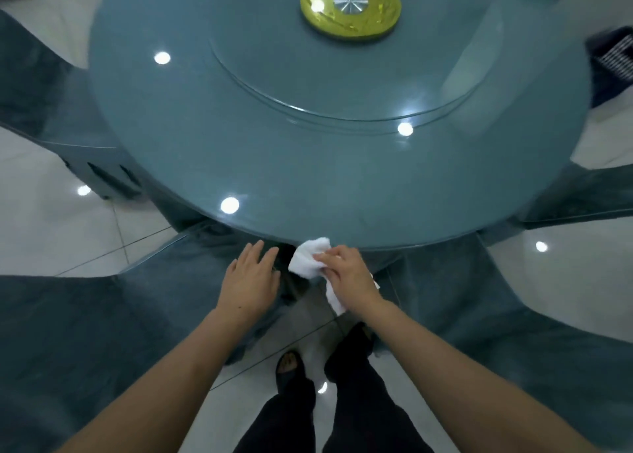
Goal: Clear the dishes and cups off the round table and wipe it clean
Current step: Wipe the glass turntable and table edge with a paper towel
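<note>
Right hand at near rim of round glass surface, fingers curled, gripping white cloth. Cloth bunched just beyond fingertips, top corner touching surface edge, tail hanging below palm. Left hand just beside cloth, fingers straight, spread, holding nothing, hovering below rim. Yellow hub disc well beyond fingers, at surface centre. Ceiling lights glinting off glass.
</note>
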